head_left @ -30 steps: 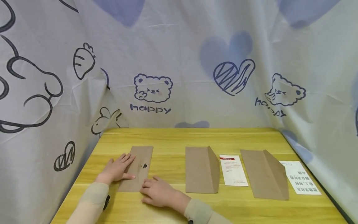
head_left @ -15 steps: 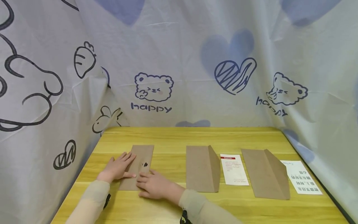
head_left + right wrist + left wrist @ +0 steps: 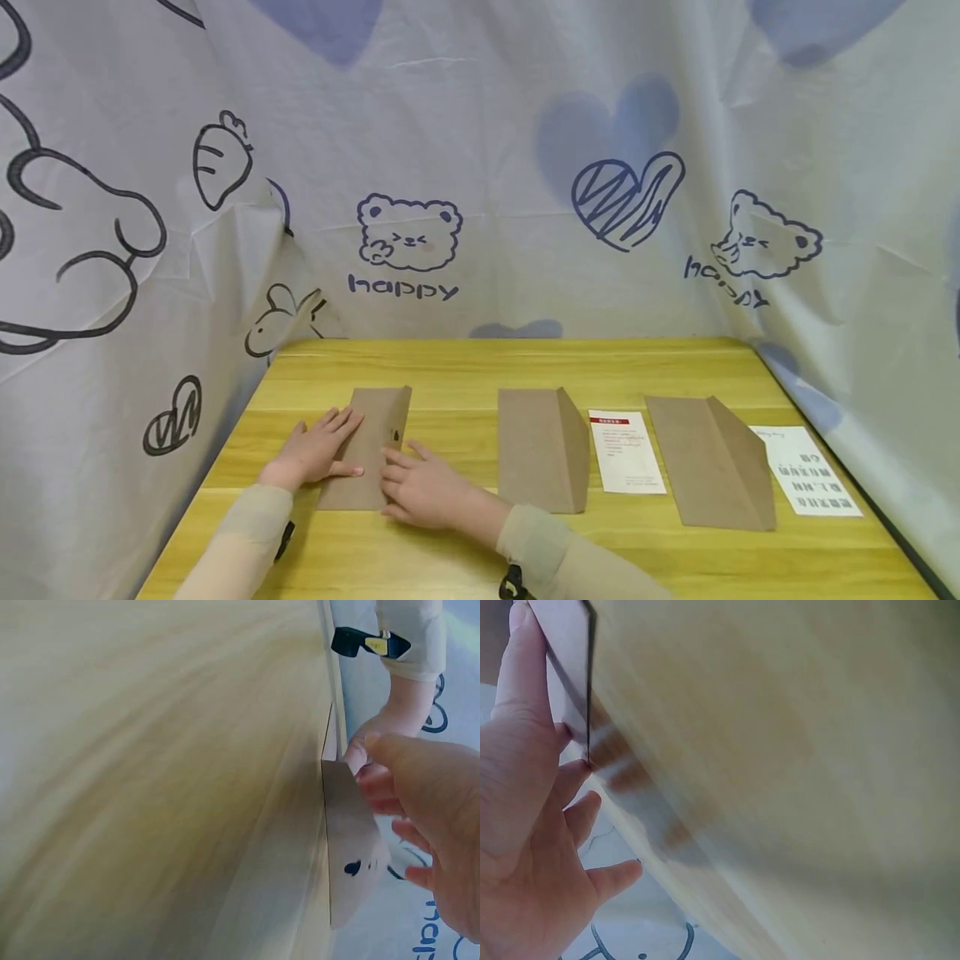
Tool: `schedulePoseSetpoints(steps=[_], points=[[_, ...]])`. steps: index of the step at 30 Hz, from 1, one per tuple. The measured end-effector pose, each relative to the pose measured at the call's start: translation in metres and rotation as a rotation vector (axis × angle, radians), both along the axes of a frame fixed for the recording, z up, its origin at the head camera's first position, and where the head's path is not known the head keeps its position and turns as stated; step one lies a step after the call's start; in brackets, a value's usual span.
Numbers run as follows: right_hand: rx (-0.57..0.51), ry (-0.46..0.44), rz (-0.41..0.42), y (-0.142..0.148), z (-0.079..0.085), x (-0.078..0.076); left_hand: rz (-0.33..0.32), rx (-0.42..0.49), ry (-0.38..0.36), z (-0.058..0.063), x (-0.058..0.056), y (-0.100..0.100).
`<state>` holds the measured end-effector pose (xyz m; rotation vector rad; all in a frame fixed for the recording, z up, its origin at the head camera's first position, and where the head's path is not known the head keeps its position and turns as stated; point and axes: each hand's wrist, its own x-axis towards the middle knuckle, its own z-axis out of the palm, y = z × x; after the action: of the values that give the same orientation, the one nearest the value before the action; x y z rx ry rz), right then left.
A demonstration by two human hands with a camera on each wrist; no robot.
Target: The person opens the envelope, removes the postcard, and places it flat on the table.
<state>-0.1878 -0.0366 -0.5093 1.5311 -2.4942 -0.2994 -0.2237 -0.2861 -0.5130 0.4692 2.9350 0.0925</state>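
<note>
A brown paper envelope [image 3: 366, 454] lies on the left of the wooden table. My left hand [image 3: 309, 457] rests spread on its left side, thumb and fingertips pressing the paper. Along the right edge the flap [image 3: 401, 414], which bears a small black mark, stands partly raised. At the flap's near end is my right hand [image 3: 429, 493], fingers loosely bent and touching the paper. In the right wrist view the flap [image 3: 351, 840] tilts up off the table, with the fingers behind it. The left wrist view has the left fingers at the envelope's edge [image 3: 568, 667].
Two more brown envelopes with raised flaps lie at the middle [image 3: 528, 450] and right [image 3: 697, 458]. Beside each is a printed card, one with a red band [image 3: 626, 457], one with grey characters [image 3: 808, 475]. Patterned cloth [image 3: 480, 167] hangs around the table.
The right hand first slid left over the flap, then drew back right. The flap, earlier lying flat, now lifts along its right edge. The left hand stays in place.
</note>
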Motion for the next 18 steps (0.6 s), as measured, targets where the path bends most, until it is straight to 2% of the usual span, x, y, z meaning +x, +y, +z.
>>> schedulePoseSetpoints(steps=[4, 10, 13, 18], points=[[0.001, 0.002, -0.06, 0.009, 0.0, 0.005, 0.0, 0.001, -0.002, 0.0, 0.0, 0.0], [0.054, -0.141, -0.187, 0.016, -0.003, 0.006, -0.004, 0.009, 0.001, 0.001, 0.0, 0.001], [0.042, -0.199, -0.233, 0.018, -0.004, 0.001, 0.001, 0.016, -0.009, 0.002, 0.001, 0.002], [0.0, -0.239, -0.291, 0.019, -0.005, -0.014, 0.003, 0.022, -0.016, 0.005, 0.002, 0.003]])
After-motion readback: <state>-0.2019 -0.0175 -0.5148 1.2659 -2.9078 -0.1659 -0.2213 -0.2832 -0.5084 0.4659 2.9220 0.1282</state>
